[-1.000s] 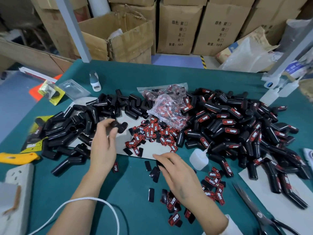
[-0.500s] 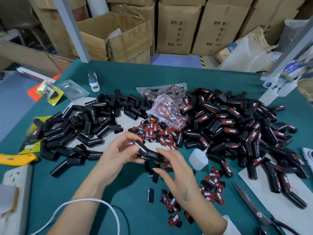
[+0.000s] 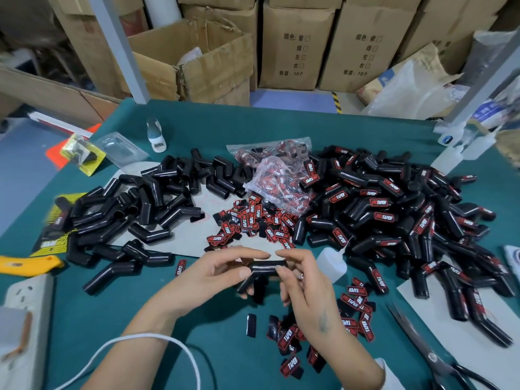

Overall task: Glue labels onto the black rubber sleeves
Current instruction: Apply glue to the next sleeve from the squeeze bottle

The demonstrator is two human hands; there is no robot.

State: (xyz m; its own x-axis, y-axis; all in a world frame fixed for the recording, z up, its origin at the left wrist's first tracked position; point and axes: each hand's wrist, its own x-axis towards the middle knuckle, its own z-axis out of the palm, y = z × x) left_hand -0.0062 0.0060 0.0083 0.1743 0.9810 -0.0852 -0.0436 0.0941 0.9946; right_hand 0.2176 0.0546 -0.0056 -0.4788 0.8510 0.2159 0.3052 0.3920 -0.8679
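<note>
Both hands meet over the green table (image 3: 281, 130), holding one bent black rubber sleeve (image 3: 263, 270) between them: the left hand (image 3: 213, 277) grips its lower angled end with curled fingers and thumb, and the right hand (image 3: 302, 280) pinches the upper horizontal end with its fingertips. The sleeve is smooth, a little shiny, and shaped like an elbow tube. Just beside the right hand stands a small white squeeze bottle (image 3: 332, 264) of soft plastic with a thin nozzle. Flat red-and-black labels (image 3: 354, 299) lie scattered under and near the right wrist, and more labels are spread between the two heaps. On the left is a pile of plain sleeves (image 3: 135, 209); on the right a bigger pile of labelled sleeves (image 3: 394, 209). A crumpled clear bag (image 3: 278, 178) of labels lies between them, and metal scissors (image 3: 422, 347) lie at the right edge
</note>
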